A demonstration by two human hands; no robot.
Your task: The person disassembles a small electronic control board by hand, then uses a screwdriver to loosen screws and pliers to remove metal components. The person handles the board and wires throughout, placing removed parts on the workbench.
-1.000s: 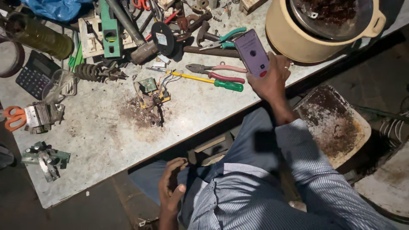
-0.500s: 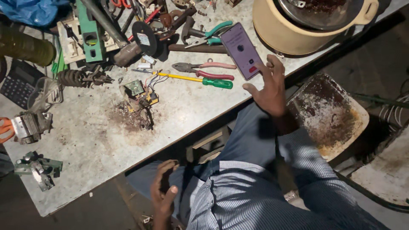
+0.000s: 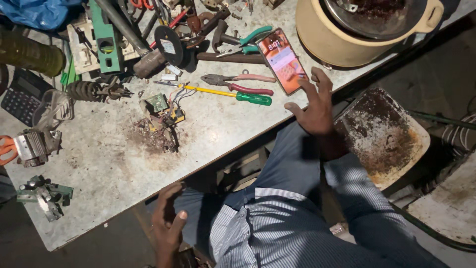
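A smartphone with a lit screen lies on the grey worktable, propped against tools next to a cream cooker pot. My right hand hovers just below the phone, fingers spread, fingertips close to its lower edge, holding nothing. My left hand hangs below the table's front edge over my lap, fingers loosely apart and empty. Pink-handled pliers and a yellow-and-green screwdriver lie left of the phone. A small circuit board with wires sits on a rusty stain.
Tools crowd the back of the table: a hammer, green-handled pliers, a green block, a calculator, orange scissors. A rusty stool seat stands at my right.
My right hand held the phone up above the table; now the phone rests on the table and the hand has let go and opened. My left hand has lifted slightly.
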